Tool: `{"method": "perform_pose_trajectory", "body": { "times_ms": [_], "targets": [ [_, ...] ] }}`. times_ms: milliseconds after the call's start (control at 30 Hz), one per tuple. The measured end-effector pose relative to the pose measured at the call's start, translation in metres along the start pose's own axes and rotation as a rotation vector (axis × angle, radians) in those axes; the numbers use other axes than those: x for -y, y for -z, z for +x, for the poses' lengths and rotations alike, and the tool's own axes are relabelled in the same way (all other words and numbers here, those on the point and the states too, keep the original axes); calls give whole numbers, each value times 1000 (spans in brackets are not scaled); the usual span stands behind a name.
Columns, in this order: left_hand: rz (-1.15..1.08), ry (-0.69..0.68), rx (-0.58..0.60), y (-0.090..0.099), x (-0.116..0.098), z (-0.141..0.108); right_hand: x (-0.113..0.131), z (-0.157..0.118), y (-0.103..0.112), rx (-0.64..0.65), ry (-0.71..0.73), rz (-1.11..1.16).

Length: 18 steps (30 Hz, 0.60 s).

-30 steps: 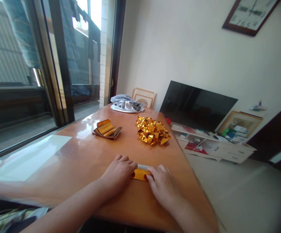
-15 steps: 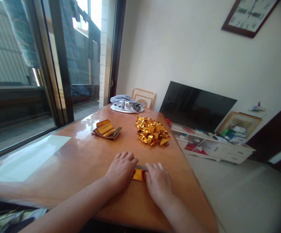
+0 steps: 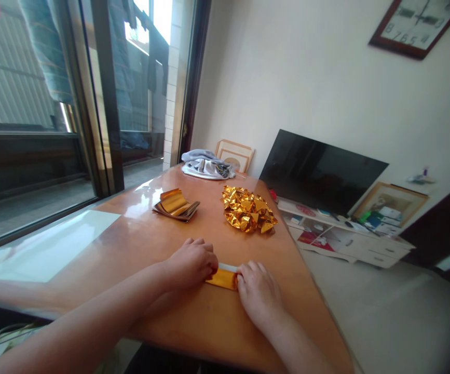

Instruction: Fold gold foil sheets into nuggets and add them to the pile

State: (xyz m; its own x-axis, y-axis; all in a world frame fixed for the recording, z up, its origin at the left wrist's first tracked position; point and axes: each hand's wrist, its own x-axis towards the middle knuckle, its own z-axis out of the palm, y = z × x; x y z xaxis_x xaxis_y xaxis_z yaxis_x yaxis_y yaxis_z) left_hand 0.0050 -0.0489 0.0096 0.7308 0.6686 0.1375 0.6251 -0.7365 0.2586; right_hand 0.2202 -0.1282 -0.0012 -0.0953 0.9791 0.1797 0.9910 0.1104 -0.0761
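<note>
A folded strip of gold foil paper (image 3: 223,277) with a pale upper edge lies flat near the table's front. Curled fingers of my left hand (image 3: 193,262) close on its left end. At the right end, my right hand (image 3: 259,291) grips it with bent fingers, the thumb tucked out of sight. Beyond my left hand sits a stack of gold paper sheets (image 3: 176,204), its top sheet curling up. A pile of folded gold foil pieces (image 3: 249,209) rests further back, to the right of the stack.
The glossy wooden table (image 3: 147,244) carries a bundle of grey and white cloth (image 3: 207,165) at its far end. A white sheet (image 3: 61,244) lies at the left. Behind stand a television (image 3: 322,174) and a low white cabinet (image 3: 349,241).
My left hand has shifted left along the strip, and more of the gold paper shows between my hands. The view has turned slightly, so the background sits a little differently.
</note>
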Motion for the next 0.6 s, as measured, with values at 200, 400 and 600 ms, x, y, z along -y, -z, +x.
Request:
{"method": "perform_pose_trajectory", "body": {
  "times_ms": [200, 400, 600],
  "targets": [
    [-111, -19, 46, 1, 14, 3, 3, -1, 5, -42, 41, -49],
    [-173, -26, 68, 1, 21, 5, 27, 0, 6, -35, 174, 80],
    [-204, -49, 39, -3, 24, 3, 40, 3, 0, 13, 185, 209]
  ]
}}
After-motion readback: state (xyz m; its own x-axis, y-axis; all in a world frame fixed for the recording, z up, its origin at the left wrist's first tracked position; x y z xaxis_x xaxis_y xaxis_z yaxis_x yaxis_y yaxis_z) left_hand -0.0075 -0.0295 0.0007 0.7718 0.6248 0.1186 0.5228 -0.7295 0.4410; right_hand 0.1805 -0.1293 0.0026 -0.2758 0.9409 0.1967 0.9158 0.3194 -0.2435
